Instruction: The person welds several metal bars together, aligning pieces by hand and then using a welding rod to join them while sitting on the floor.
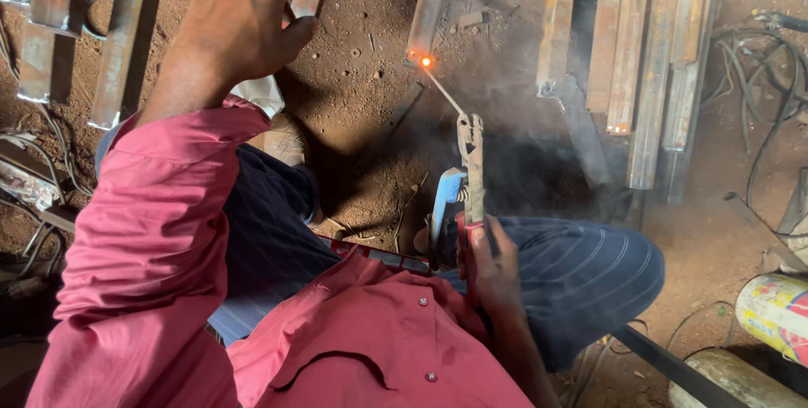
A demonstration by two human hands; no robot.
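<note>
Welding under way, far from finished by the look of it: right hand (492, 265) clamped round the blue-and-red metal electrode holder (465, 189), thin rod's glowing orange tip (426, 61) touching the rusty steel bar's (429, 4) near end on the dirt ground (362, 97). Left hand (240, 25) raised, curled shut, contents impossible to tell.

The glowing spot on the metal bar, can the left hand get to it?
Probably yes. The left hand grips another bar up high, and only bare dirt ground lies between it and the glowing spot, though it looks hot.
</note>
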